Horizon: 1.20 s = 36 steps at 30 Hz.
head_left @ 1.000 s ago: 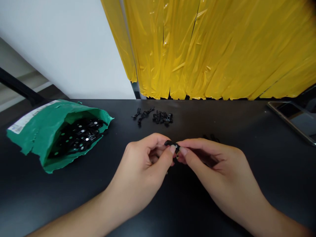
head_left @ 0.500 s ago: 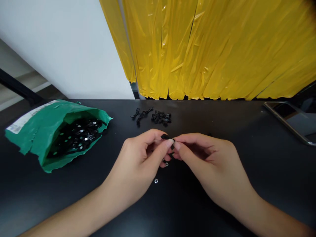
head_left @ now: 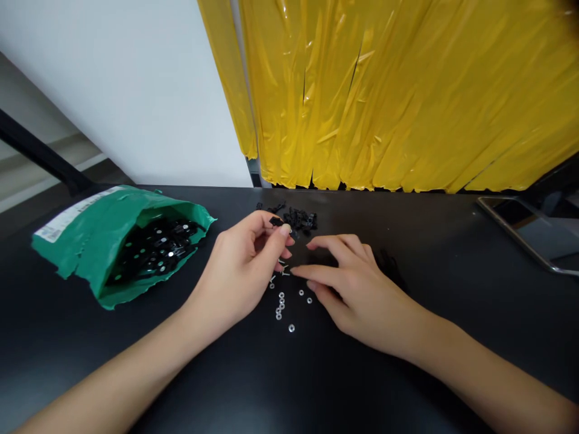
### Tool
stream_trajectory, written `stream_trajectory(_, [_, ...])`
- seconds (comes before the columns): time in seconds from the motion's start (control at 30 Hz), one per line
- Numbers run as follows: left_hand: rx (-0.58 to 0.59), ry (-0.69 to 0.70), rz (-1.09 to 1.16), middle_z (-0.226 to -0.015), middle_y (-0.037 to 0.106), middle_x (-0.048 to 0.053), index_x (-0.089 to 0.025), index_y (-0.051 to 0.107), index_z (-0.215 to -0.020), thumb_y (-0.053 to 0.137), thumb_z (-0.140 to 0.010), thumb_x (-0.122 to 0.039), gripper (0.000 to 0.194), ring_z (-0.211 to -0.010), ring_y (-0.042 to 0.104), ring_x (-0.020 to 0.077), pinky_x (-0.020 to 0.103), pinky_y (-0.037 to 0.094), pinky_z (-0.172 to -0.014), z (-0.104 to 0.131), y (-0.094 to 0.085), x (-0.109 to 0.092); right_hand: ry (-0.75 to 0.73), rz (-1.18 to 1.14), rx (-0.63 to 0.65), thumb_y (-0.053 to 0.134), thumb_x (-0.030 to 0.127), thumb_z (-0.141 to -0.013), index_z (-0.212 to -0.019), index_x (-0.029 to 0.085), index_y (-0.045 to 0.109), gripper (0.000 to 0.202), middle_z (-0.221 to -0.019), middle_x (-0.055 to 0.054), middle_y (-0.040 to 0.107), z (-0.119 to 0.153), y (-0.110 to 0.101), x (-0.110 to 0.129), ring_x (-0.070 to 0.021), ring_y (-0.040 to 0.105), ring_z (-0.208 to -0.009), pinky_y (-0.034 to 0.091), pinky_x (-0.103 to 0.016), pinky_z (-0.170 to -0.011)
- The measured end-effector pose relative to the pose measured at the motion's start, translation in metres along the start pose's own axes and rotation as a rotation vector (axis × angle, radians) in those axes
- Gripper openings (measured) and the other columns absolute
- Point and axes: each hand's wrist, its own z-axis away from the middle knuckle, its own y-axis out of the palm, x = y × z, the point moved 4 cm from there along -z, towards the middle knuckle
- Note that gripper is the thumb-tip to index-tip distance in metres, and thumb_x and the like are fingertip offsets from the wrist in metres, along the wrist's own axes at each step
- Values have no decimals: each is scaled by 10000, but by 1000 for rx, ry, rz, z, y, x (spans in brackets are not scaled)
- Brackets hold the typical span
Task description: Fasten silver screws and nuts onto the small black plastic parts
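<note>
Between thumb and forefinger, my left hand (head_left: 246, 265) pinches a small black plastic part (head_left: 275, 222); its exact kind is too small to make out. My right hand (head_left: 353, 283) is held low over the table with its fingers apart and nothing visible in them. Close to its fingertips lie small silver screws (head_left: 284, 273), partly hidden behind my left hand. Several small silver nuts or washers (head_left: 281, 296) are scattered on the table between the two hands. Behind my left hand sits a small heap of black plastic parts (head_left: 302, 220).
A torn green plastic bag (head_left: 81, 241) full of black pieces with silver dots lies open at the left on the black table (head_left: 253, 374). A metal-framed dark object (head_left: 529, 235) is at the right. Yellow plastic sheeting (head_left: 384, 90) and a white panel (head_left: 172, 90) stand behind.
My hands have come apart. The left has moved up and left with the black part; the right has let go and spread its fingers. The screws and several silver rings now show.
</note>
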Motion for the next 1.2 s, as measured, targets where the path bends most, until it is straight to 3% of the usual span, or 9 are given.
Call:
stream_trajectory(0.23, [56,-50,43,-836,717,-12,-195,663,-954,660,-996,-462,270,-717,681,98,159,590,-604,3,6,2,59,46,30,611,158,-1005,-955,241,740,161,-1304,-58,670,-4,4,0,-329,505,-1267,401,-507,-949])
stream_trajectory(0.43, [88,-114,101,-820,715,-10,-174,672,-927,671,-985,-427,260,-663,649,81,145,567,-575,2,10,1,72,-54,-2,510,100,-1039,-1008,232,639,187,-1035,17,735,-1,-8,-5,-218,602,-1054,357,-483,-971])
stream_trajectory(0.57, [101,-131,102,-767,697,-17,-169,677,-914,672,-979,-408,248,-612,619,72,143,552,-565,4,12,0,169,-239,-95,506,137,-1037,-1075,277,678,225,-898,50,696,3,-24,-13,-151,623,-856,402,-434,-935])
stream_trajectory(0.7, [130,-134,94,-753,694,-13,-179,683,-922,673,-973,-439,265,-653,642,96,165,571,-592,7,13,0,343,-639,-113,555,233,-1031,-1129,339,774,262,-1031,36,764,8,-32,-20,-156,693,-1006,503,-346,-913])
stream_trajectory(0.8, [138,-130,100,-742,692,-14,-185,678,-926,675,-971,-431,250,-637,634,100,175,565,-587,9,14,0,389,-829,-76,656,255,-984,-1265,378,754,322,-1135,30,794,11,-34,-19,-165,723,-1053,548,-327,-950])
stream_trajectory(0.87, [136,-132,107,-730,686,-17,-186,677,-920,691,-960,-410,228,-623,626,99,176,557,-581,10,14,-2,373,-852,-60,713,298,-968,-1273,390,754,321,-1138,26,797,11,-36,-16,-165,732,-1028,568,-316,-935])
stream_trajectory(0.97, [126,-142,114,-738,690,-12,-189,678,-921,709,-943,-399,214,-637,633,110,188,564,-588,12,15,-3,324,-788,-65,714,363,-987,-1078,358,817,138,-1012,27,777,11,-40,-11,-142,717,-960,574,-261,-878])
stream_trajectory(1.07, [106,-128,87,-731,694,-5,-189,680,-930,689,-956,-412,225,-637,634,121,205,553,-586,14,16,-3,283,-805,-99,660,341,-1023,-933,304,797,167,-1042,19,751,9,-39,-6,-130,699,-1016,567,-220,-900])
stream_trajectory(1.2, [85,-59,12,-732,695,-1,-191,688,-949,648,-982,-430,244,-647,643,134,225,521,-587,17,20,-4,360,-882,-107,622,325,-1046,-1009,306,767,152,-904,34,758,9,-25,-1,-105,707,-871,583,-195,-820])
